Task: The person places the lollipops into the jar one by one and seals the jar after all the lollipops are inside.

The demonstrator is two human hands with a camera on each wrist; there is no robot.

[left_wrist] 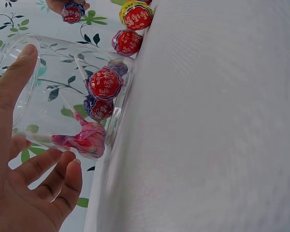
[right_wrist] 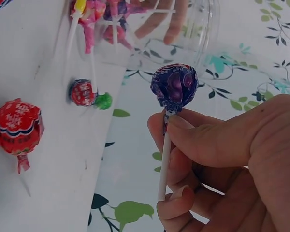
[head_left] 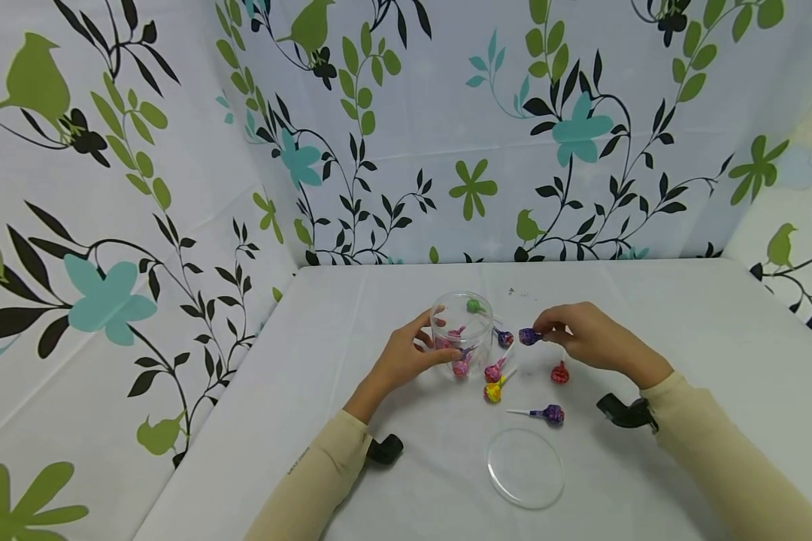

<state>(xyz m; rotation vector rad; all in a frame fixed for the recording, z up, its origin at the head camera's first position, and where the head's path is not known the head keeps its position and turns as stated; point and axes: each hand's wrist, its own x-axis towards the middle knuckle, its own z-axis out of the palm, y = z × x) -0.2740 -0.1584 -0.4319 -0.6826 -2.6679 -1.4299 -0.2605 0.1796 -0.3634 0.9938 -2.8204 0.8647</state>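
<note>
My left hand (head_left: 406, 353) grips a clear plastic jar (head_left: 485, 321), thumb on the near side and fingers around the far side. Several wrapped lollipops lie at the jar's bottom, among them a pink one (left_wrist: 89, 140) and a red-topped one (left_wrist: 105, 84). To the right of the jar, my right hand (head_left: 595, 340) pinches a purple lollipop (right_wrist: 175, 87) between thumb and forefinger, just below the candy. Its white stick (right_wrist: 165, 166) points down along the curled fingers. In the head view the purple candy is a short way from the jar's wall.
Loose lollipops lie right of the jar: a pink one (head_left: 493, 373), a yellow one (head_left: 492, 392), a purple one (head_left: 505, 339) and a green one (right_wrist: 104, 101). Nearer me are a red one (head_left: 559, 373), another purple one (head_left: 552, 415) and a round clear lid (head_left: 526, 469).
</note>
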